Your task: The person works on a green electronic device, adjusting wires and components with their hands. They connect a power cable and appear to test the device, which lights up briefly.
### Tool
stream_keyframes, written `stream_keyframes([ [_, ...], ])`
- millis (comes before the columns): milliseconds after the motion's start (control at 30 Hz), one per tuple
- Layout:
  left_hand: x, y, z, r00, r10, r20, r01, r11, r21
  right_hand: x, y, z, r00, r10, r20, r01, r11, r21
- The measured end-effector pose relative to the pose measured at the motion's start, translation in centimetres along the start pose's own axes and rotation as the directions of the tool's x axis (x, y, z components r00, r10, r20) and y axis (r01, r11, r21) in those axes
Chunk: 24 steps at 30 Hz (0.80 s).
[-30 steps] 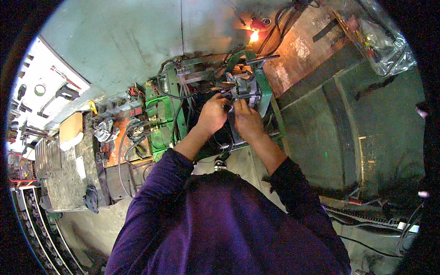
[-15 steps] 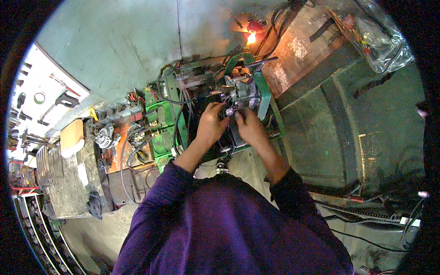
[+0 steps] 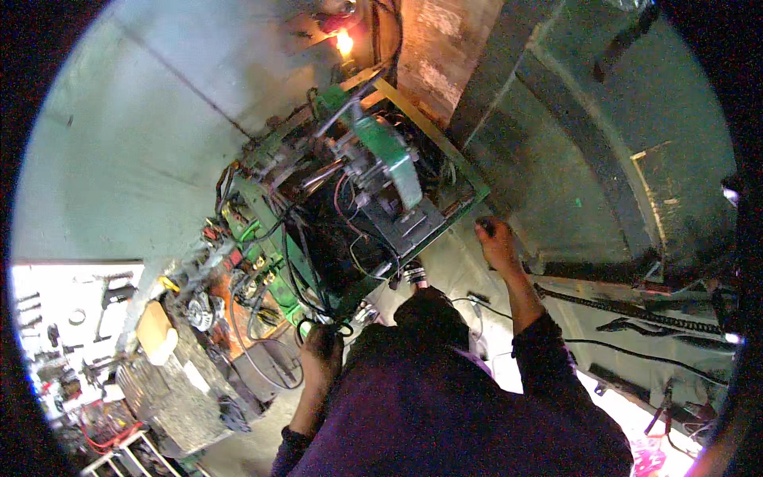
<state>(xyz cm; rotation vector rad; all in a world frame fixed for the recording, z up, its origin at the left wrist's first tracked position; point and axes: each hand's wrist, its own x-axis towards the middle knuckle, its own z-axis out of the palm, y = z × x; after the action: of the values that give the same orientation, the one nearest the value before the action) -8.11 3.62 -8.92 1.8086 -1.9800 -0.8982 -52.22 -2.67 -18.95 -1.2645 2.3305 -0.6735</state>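
In front of me stands a green metal frame (image 3: 481,189) with a machine inside, its green curved guard (image 3: 391,155) over grey metal parts and loose wires. My left hand (image 3: 319,362) is low at the frame's near left corner, fingers curled in. Dark loops (image 3: 346,327) show beside its fingers; I cannot make out what they belong to. My right hand (image 3: 501,248) is off to the right, apart from the frame's right corner. Its fingers are closed, with something dark at the fingertips too small to name.
A lit bulb (image 3: 344,43) glows behind the frame. To the left are green battery-like blocks (image 3: 274,274), a round slotted metal part (image 3: 203,312) and a worn bench (image 3: 179,397). Tools hang on a white board (image 3: 75,310). A large dark green panel (image 3: 556,175) stands right, with cables (image 3: 648,359) below.
Both hands have left the machine's middle: the left went down to the near left corner, the right moved out to the right. My view has turned and shifted to the right.
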Motion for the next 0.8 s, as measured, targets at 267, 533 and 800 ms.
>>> stream_keyframes([
  [267,2.3,5.0,3.0,0.903,-0.239,0.358,0.288,0.954,-0.089,8.7,-1.5,3.4,0.985,-0.170,-0.041,0.174,0.960,0.220],
  [533,1.0,1.2,7.6,0.725,-0.410,0.553,0.494,0.870,-0.002,11.3,0.4,3.7,0.983,-0.170,0.067,0.121,0.881,0.457],
  [800,0.2,0.9,9.0,0.809,-0.349,0.472,0.367,0.929,0.058,13.0,1.0,0.9,0.911,-0.282,0.303,0.020,0.761,0.649],
])
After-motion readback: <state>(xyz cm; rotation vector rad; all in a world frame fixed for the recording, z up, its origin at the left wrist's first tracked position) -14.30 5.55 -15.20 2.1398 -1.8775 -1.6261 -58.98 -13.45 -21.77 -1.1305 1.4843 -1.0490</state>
